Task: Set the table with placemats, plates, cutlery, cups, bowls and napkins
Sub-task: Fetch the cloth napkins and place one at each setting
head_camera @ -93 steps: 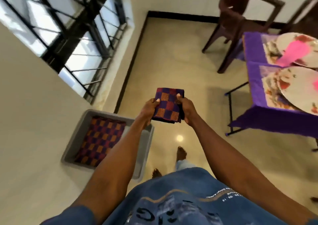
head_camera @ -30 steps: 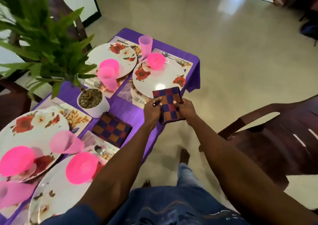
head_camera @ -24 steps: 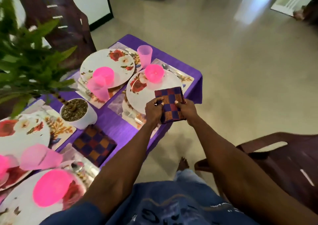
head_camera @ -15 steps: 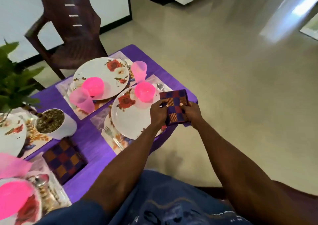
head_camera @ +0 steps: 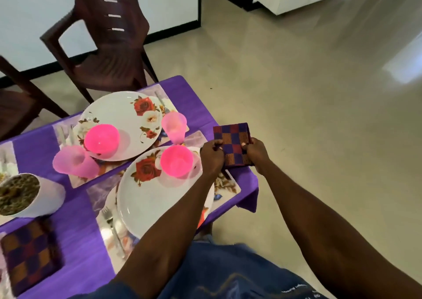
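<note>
— Purple cloth covers the desk (head_camera: 75,225), and over its far right corner both hands hold up a folded checked napkin (head_camera: 233,144).

— How is the grip?

— The left hand (head_camera: 211,158) pinches the napkin's left edge and the right hand (head_camera: 258,154) pinches its right edge, thumbs on top. Whether the napkin touches the cloth I cannot tell.

— What crowds that corner?

— Just to the left is a white rose-patterned plate (head_camera: 155,195) on a floral placemat (head_camera: 228,185), with a bright pink bowl (head_camera: 177,163) sitting on the plate close to the left hand. The left forearm crosses over the plate's right side. A pale pink cup (head_camera: 174,127) stands behind the bowl, near the napkin's left edge.

— And further along?

— A second rose plate (head_camera: 127,120) carries another pink bowl (head_camera: 102,138), and a pink tumbler (head_camera: 73,162) lies on its side beside it. A fork (head_camera: 112,228) rests left of the near plate. A white plant pot (head_camera: 29,195) stands at the left, and a second checked napkin (head_camera: 30,253), blurred, lies flat near the bottom left corner.

— Off the desk?

— Two dark brown plastic chairs (head_camera: 109,35) stand behind it on the pale tiled floor (head_camera: 319,93).
</note>
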Tool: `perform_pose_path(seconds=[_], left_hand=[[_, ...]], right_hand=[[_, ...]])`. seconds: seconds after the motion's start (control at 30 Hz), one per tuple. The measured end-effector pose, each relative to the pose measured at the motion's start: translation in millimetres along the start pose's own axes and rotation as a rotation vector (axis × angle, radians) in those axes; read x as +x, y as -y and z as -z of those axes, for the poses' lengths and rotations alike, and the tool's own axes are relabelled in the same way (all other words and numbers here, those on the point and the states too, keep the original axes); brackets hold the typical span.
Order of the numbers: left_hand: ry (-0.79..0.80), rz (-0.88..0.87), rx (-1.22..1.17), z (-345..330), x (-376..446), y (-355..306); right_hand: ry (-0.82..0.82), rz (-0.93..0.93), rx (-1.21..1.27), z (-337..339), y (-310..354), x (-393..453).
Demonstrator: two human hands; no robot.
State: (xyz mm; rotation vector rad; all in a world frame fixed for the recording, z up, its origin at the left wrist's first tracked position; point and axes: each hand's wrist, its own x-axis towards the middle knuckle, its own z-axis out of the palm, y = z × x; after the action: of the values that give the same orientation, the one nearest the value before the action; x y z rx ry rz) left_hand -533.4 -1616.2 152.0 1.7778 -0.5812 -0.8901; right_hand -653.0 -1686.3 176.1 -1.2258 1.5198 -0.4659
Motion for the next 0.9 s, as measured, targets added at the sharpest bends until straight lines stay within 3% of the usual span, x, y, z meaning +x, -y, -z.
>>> perform_pose_path(seconds=[0.27,0.53,0.67,0.9], left_hand=[[-0.213,0.083,-0.002,-1.1,38.5,-18.7],[-0.357,0.222,0.049,0.7,59.4,-30.5],[-0.378,0.274,0.049,-9.2,64.8,-35.8],[-0.383,0.262,0.142,-15.9,68.2,-36.8]], right_hand=[[0.174,0.097,-0.079,-17.4,40.1,73.6],[0.51,0.072,-0.172,-42.7,64.9,125.0],[0.555,0.112,-0.198,-48.3,65.5,139.6],[0.487,0.264,-0.429,-63.7,63.7,147.8]])
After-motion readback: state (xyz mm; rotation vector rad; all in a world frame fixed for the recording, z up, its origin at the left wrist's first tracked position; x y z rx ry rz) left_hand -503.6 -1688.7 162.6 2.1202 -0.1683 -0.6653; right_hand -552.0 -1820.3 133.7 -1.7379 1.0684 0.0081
